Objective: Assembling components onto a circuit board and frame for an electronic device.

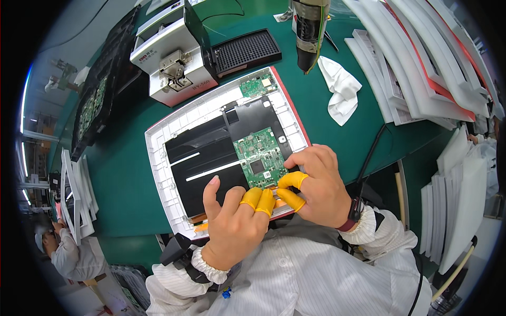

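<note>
At the near edge of the white-framed, black-backed flat panel (174, 158), the green rectangular circuit board (261, 157) is pinched by yellow-capped fingertips (252, 197) of the left hand (234, 224) and right hand (316, 184); its lower edge is hidden beneath them.

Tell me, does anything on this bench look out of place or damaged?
Nothing looks damaged. Only the white cloth lies crumpled on the green mat. Both hands, left hand and right hand, press at the near edge of the green circuit board.
</note>
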The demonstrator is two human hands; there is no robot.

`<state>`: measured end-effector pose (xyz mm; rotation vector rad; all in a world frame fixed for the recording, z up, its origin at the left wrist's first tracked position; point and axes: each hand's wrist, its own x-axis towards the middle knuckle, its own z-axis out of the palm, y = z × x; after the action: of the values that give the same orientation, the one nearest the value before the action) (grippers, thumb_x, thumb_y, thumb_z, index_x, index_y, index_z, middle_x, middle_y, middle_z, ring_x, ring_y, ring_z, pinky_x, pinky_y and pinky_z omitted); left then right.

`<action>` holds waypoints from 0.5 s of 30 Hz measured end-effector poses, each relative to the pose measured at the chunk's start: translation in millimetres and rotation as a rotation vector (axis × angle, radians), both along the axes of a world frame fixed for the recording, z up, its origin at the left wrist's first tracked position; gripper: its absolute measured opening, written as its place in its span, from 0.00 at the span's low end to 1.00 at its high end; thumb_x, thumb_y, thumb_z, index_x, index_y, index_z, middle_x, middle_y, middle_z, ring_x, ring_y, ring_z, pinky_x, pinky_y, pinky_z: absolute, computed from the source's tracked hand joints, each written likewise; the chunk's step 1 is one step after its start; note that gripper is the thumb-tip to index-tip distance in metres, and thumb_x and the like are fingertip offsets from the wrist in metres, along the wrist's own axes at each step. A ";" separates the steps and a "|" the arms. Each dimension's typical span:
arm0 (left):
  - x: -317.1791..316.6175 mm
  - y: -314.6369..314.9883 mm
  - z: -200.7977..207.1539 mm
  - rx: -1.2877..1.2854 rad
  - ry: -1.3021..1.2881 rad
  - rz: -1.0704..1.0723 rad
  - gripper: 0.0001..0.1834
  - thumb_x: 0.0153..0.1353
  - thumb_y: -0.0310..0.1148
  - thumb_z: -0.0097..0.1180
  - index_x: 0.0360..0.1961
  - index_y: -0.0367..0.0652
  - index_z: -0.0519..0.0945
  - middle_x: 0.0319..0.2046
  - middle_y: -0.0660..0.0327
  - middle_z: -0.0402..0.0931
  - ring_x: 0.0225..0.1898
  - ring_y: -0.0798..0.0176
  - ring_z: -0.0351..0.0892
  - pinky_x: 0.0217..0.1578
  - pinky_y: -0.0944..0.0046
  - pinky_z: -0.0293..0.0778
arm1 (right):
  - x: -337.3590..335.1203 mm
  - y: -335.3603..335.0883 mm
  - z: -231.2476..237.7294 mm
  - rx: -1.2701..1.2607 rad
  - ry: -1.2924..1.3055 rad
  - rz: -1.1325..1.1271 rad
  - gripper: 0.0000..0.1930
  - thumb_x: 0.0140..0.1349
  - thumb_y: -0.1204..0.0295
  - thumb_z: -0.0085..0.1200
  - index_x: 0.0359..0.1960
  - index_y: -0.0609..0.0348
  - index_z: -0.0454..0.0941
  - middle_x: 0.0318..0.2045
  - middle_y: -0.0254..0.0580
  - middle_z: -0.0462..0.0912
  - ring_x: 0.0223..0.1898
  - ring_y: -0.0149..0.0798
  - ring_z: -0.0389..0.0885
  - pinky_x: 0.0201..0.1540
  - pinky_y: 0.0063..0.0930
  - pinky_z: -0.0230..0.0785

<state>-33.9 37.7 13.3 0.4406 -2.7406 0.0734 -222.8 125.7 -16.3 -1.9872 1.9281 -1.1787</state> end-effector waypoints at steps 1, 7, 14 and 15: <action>0.1 -0.3 0.1 -0.002 0.000 -0.002 0.10 0.50 0.32 0.68 0.19 0.43 0.80 0.25 0.60 0.81 0.39 0.60 0.80 0.67 0.32 0.52 | 0.2 -0.1 0.5 -0.002 -0.005 -0.003 0.10 0.47 0.73 0.69 0.31 0.60 0.83 0.47 0.40 0.75 0.54 0.48 0.71 0.61 0.50 0.58; -0.3 -1.5 -0.3 0.000 -0.005 -0.006 0.10 0.52 0.33 0.68 0.20 0.43 0.80 0.26 0.61 0.81 0.39 0.60 0.80 0.67 0.32 0.51 | -0.7 -0.4 0.2 0.000 -0.011 -0.002 0.10 0.46 0.72 0.70 0.29 0.60 0.83 0.47 0.39 0.75 0.54 0.47 0.71 0.62 0.50 0.58; -0.4 -1.0 -1.7 0.016 0.008 0.012 0.09 0.53 0.34 0.68 0.22 0.44 0.81 0.25 0.62 0.81 0.39 0.60 0.80 0.67 0.32 0.49 | -0.7 -0.5 -0.6 -0.007 -0.014 -0.003 0.10 0.45 0.73 0.70 0.29 0.61 0.83 0.47 0.40 0.75 0.54 0.47 0.71 0.62 0.50 0.58; -1.5 -1.2 -2.4 0.012 0.031 0.010 0.08 0.53 0.34 0.68 0.22 0.44 0.81 0.25 0.62 0.80 0.39 0.60 0.80 0.67 0.32 0.49 | -0.9 -0.5 -0.8 -0.011 -0.017 -0.005 0.10 0.45 0.73 0.70 0.29 0.61 0.83 0.47 0.40 0.75 0.54 0.47 0.71 0.62 0.50 0.58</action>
<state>-35.4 36.5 10.9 0.4546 -2.7104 0.0521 -223.7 125.3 -17.2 -1.9727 1.9232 -1.2062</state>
